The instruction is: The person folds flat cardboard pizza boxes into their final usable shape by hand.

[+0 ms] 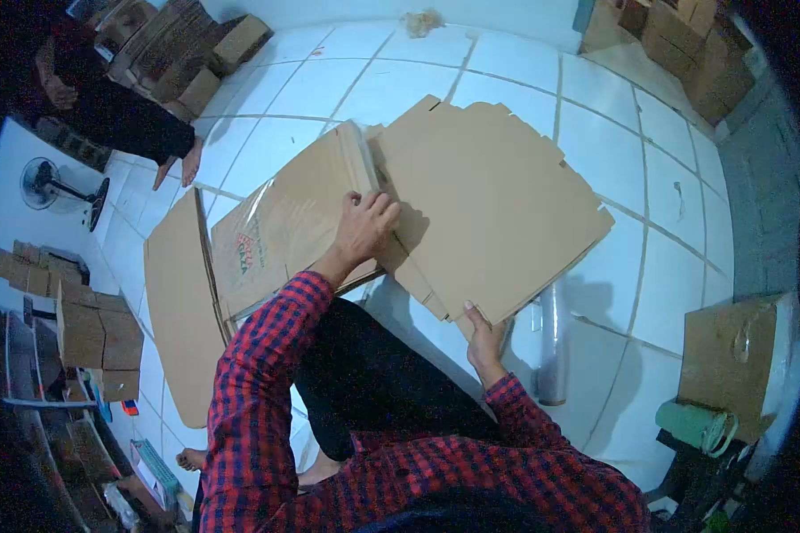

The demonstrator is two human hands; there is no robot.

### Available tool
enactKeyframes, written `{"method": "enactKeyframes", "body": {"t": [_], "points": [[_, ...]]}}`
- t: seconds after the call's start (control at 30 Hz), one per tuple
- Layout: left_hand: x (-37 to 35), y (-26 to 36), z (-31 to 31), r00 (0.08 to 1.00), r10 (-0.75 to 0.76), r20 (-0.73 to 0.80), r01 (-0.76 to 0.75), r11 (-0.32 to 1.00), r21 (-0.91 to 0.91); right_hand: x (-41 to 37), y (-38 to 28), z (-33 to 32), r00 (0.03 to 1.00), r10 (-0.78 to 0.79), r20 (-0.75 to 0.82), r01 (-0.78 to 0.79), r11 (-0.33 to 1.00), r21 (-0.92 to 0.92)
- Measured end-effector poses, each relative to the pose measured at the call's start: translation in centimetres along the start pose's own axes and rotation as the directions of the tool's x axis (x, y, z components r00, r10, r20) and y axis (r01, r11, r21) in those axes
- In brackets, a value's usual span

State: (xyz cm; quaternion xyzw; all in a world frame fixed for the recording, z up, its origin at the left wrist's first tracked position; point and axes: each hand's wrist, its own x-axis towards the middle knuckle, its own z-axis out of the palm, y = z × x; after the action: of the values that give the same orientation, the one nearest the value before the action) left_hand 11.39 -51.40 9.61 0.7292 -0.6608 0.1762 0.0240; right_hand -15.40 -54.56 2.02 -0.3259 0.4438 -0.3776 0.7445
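Observation:
Flat cardboard sheets (pixel 498 195) lie stacked in front of me, with notched edges at the top and right. My right hand (pixel 484 342) grips their near corner, thumb on top. My left hand (pixel 369 222) has curled fingers at the edge of a plastic-wrapped cardboard bundle (pixel 284 213) that bears red and green print; what its fingers hold, if anything, is hidden. The bundle's right edge touches the sheets. Left of the bundle rests another flat cardboard piece (pixel 182 302). A roll of clear film (pixel 553 346) is on the floor right of my right hand.
Another person (pixel 107 98) is at the upper left, feet on the tiled floor (pixel 524 84). A fan (pixel 49 182) stands at the left. Stacked boxes (pixel 169 49) are behind, with more cartons (pixel 98 333) at the left and a box (pixel 729 364) at the right.

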Motion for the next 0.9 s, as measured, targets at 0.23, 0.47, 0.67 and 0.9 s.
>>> {"method": "enactKeyframes", "body": {"t": [0.23,0.47,0.67,0.9], "points": [[-0.5,2.4,4.5,0.991,0.000,0.133,0.026,0.981,-0.190,2.9,4.1,-0.6,0.987,0.143,0.077,-0.140,0.989,-0.045],[-3.4,2.5,1.7,0.969,-0.140,0.202,0.240,0.722,-0.649,2.9,3.2,-1.3,0.951,0.298,0.082,-0.283,0.947,-0.153],[-21.2,-2.7,-5.8,0.546,-0.838,0.012,0.647,0.413,-0.641,4.0,4.8,-4.0,0.922,0.247,0.298,-0.102,0.897,-0.429],[-58.1,-5.8,-8.2,-0.297,-0.946,-0.133,0.950,-0.279,-0.138,-2.8,2.1,-0.9,0.677,-0.729,0.101,0.452,0.303,-0.839]]}}
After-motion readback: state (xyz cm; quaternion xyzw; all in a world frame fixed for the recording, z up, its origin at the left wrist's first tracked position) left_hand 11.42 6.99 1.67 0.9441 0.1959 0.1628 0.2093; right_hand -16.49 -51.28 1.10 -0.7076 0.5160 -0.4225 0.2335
